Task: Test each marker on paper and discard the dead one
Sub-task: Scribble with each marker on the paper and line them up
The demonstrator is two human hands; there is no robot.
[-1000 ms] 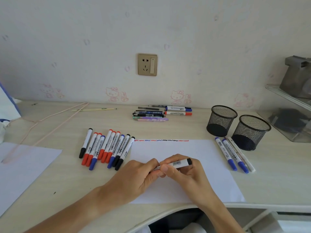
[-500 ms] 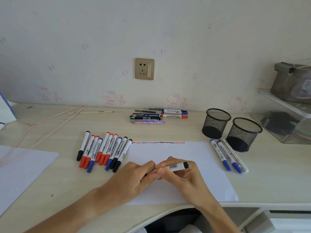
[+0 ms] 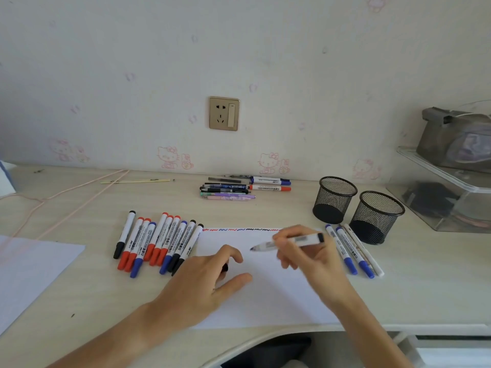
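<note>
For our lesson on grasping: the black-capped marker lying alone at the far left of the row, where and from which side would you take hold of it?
Pinch the black-capped marker across its white barrel, mid-length, coming from above and its left. It lies flat; its upper half angles clear of the red marker beside it, while its cap end sits close against that neighbour.

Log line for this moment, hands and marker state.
right hand: holds uncapped marker over paper | left hand: holds black cap
</note>
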